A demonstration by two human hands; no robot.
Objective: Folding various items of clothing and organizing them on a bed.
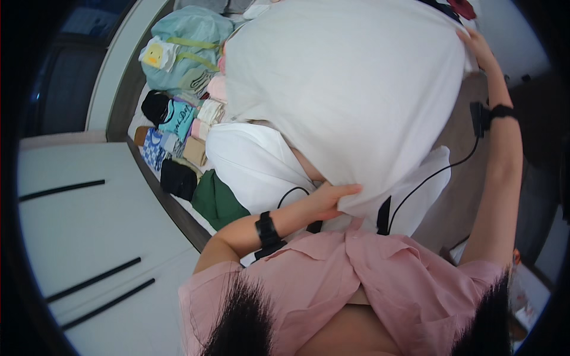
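A large off-white cloth (350, 83) is spread out in front of me; I cannot tell what kind of garment or sheet it is. Near my body, my left hand (333, 199) pinches the cloth's lower corner, thumb on top. Farther off to the right, with the arm stretched out, my right hand (475, 50) grips the cloth's right edge. Part of each hand's fingers is hidden by the fabric. Under and beside the cloth lies a brighter white fabric (249, 157), close to my left forearm. A dark green folded cloth (217, 200) touches it on the left.
Several folded clothes lie along the left side, among them a blue checked piece (155, 148), a black bundle (178, 179) and a tan one (195, 151). A pale teal bag (193, 38) stands behind them. White cabinet doors (89, 237) flank the left. A black cable (436, 169) hangs from my right wrist.
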